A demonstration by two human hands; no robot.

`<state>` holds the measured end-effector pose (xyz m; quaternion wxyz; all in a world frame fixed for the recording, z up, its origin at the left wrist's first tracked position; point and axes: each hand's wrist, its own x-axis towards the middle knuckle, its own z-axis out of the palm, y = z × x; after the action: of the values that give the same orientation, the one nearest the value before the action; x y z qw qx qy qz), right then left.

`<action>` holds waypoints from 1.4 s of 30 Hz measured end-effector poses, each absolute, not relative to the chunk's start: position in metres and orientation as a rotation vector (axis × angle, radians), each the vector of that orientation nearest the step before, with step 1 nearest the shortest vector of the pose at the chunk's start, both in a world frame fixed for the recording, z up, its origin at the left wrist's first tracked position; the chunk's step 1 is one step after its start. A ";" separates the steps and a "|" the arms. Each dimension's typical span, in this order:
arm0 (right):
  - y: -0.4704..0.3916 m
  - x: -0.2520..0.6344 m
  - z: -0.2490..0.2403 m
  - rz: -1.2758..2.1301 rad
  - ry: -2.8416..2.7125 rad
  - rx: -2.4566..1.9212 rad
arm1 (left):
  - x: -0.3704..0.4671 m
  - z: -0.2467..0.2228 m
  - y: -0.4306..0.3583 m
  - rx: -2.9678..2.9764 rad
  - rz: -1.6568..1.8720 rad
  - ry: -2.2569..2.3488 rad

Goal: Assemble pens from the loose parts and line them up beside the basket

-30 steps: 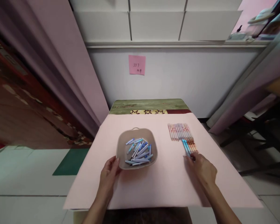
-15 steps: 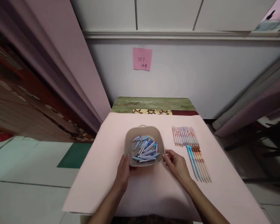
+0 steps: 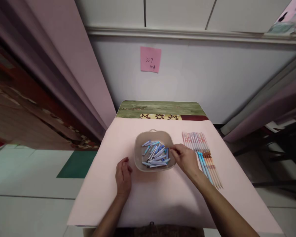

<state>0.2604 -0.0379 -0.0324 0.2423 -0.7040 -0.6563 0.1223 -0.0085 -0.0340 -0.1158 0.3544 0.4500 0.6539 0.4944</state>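
A beige plastic basin (image 3: 139, 138) with a small loop handle stands on the table, holding a jumble of short blue, lilac, teal and white pen parts (image 3: 156, 156). My right hand (image 3: 186, 159) reaches over the basin's right rim, fingertips drawn together beside the pen parts there. Whether anything is between them is hidden. To the left of the basin, apart from it, my left hand (image 3: 123, 176) hovers or rests near the table with fingers loosely bent and slightly apart, holding nothing.
Right of the basin lies a row of patterned pens (image 3: 196, 141). Below it are blue pens (image 3: 206, 169) and brown-and-cream pens (image 3: 214, 171), side by side. A pale pink cover (image 3: 148, 200) lies over the table. A pink note (image 3: 150, 59) is stuck on the wall behind.
My left hand has let go of the basin's rim and moved left. My right hand has risen from the lower right corner to the right rim, fingertips reaching over it.
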 end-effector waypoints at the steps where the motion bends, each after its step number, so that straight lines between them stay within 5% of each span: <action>1: -0.029 0.253 -0.029 0.322 -1.913 -1.930 | -0.009 -0.116 -0.034 1.178 1.274 1.677; 11: 0.032 0.208 -0.047 0.410 -2.503 -1.916 | -0.012 -0.118 -0.034 1.225 1.272 1.640; 19: 0.009 0.238 -0.033 0.035 -1.898 -2.122 | -0.014 -0.118 -0.035 1.211 1.290 1.613; 23: -0.006 0.256 -0.054 0.310 -1.524 -2.256 | -0.014 -0.118 -0.037 1.227 1.306 1.572; 36: -0.029 0.243 -0.076 0.580 -1.568 -2.128 | -0.015 -0.117 -0.037 1.271 1.308 1.634; 42: -0.025 0.240 -0.048 0.220 -1.616 -2.005 | -0.016 -0.120 -0.036 1.305 1.301 1.633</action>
<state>0.2402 -0.0248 -0.0475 0.2746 -0.7459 -0.6012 0.0818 -0.0160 -0.0360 -0.1200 0.3332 0.4998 0.6255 0.4980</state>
